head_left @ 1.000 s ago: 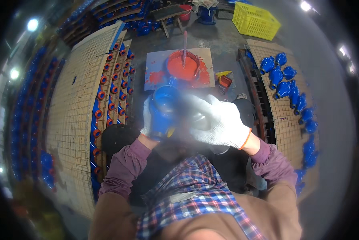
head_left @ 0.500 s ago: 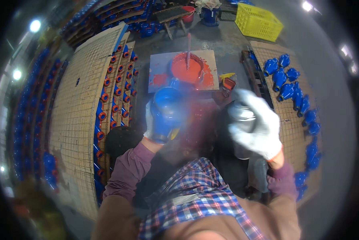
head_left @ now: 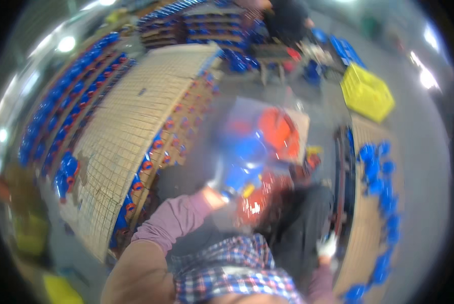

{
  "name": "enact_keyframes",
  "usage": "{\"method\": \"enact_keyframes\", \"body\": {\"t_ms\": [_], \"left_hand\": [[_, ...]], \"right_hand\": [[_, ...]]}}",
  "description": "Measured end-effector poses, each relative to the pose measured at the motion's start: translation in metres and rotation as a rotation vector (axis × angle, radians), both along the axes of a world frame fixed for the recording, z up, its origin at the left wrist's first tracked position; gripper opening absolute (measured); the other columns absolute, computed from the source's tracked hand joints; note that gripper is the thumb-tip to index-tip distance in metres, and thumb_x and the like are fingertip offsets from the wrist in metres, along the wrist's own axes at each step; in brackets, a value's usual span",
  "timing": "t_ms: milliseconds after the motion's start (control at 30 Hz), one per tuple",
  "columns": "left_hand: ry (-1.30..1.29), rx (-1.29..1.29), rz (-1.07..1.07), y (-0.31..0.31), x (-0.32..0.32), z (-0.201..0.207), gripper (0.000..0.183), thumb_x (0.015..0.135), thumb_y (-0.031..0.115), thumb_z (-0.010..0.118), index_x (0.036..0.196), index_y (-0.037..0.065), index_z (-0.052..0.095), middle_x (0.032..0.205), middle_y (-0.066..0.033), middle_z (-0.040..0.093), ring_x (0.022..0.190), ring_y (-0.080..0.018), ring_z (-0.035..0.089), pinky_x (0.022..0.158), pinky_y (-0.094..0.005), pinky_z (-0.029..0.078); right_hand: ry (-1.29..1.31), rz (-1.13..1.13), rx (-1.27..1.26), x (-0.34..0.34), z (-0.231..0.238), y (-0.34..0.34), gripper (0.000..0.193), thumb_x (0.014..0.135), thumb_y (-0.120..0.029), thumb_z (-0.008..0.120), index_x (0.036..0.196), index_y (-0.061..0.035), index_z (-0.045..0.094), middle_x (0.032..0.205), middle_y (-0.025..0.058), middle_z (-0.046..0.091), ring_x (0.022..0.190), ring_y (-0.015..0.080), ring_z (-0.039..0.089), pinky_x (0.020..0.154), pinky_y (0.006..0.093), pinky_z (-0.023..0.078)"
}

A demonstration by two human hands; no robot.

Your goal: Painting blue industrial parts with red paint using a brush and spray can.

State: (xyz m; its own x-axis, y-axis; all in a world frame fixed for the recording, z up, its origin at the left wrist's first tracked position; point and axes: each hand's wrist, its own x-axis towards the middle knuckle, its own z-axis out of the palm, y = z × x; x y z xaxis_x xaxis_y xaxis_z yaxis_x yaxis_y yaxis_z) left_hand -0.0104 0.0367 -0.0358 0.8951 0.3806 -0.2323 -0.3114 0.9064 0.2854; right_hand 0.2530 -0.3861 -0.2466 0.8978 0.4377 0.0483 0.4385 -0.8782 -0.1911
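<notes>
My gloved left hand [head_left: 216, 183] grips a glossy blue metal casting [head_left: 244, 154], which looks like a valve body and is smeared by motion. It hangs in front of a pot of red-orange paint [head_left: 276, 126] on a paint-stained board [head_left: 299, 121]. Low on the right, my right hand [head_left: 327, 247] in a white glove is beside the dark edge of a rack [head_left: 340, 202]; its fingers are too blurred to read. A red sheen covers a surface [head_left: 257, 205] beneath the casting.
On the left, a mesh-topped board [head_left: 120, 116] covers rows of blue castings with red rings [head_left: 147, 165]. More blue castings [head_left: 387, 200] line the right-hand board. A yellow crate [head_left: 367, 93] stands far right. A person [head_left: 287, 23] is at the back.
The view has turned, shifting the surroundings rightward. My right hand has dropped from beside the casting to the lower right. My left hand still holds the blue casting.
</notes>
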Motion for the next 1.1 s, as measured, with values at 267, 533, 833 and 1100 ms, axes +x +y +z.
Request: {"method": "enact_keyframes", "body": {"t_ms": [267,533,833,1100], "left_hand": [[-0.21,-0.002,0.002,0.002,0.0,0.02,0.076,0.09,0.067,0.034,0.131,0.006,0.051,0.105,-0.0253,0.065,0.073,-0.0371,0.069,0.067,-0.0482,0.06],[-0.379,-0.028,-0.003,-0.001,0.003,0.025,0.073,0.093,0.063,0.032,0.135,0.005,0.048,0.115,-0.0278,0.062,0.085,-0.042,0.068,0.08,-0.053,0.056],[0.063,0.806,0.138,-0.006,0.021,0.001,0.068,0.091,0.06,0.037,0.126,0.005,0.053,0.116,-0.0236,0.062,0.093,-0.0381,0.066,0.084,-0.0514,0.055],[0.345,1.381,0.043,-0.013,0.01,0.008,0.089,0.086,0.076,0.034,0.139,0.005,0.044,0.13,-0.0204,0.056,0.116,-0.041,0.056,0.096,-0.053,0.05]], "right_hand": [[0.343,-0.097,-0.467,0.043,-0.009,-0.009,0.059,0.081,-0.053,0.067,0.119,-0.0078,0.064,0.102,0.0221,0.07,0.097,0.031,0.069,0.082,0.054,0.051],[-0.599,0.164,0.706,-0.039,0.217,0.087,0.023,0.089,-0.017,0.069,0.103,0.0011,0.066,0.094,0.0162,0.068,0.083,0.031,0.065,0.078,0.039,0.053],[0.264,0.794,0.855,-0.162,0.248,0.241,0.044,0.076,-0.008,0.076,0.119,-0.0101,0.065,0.108,0.0149,0.061,0.077,0.0255,0.066,0.066,0.0342,0.054],[-0.14,0.925,0.679,-0.152,0.226,0.263,0.038,0.071,-0.01,0.073,0.108,-0.0162,0.068,0.093,0.0078,0.061,0.068,0.0244,0.061,0.058,0.0345,0.049]]}}
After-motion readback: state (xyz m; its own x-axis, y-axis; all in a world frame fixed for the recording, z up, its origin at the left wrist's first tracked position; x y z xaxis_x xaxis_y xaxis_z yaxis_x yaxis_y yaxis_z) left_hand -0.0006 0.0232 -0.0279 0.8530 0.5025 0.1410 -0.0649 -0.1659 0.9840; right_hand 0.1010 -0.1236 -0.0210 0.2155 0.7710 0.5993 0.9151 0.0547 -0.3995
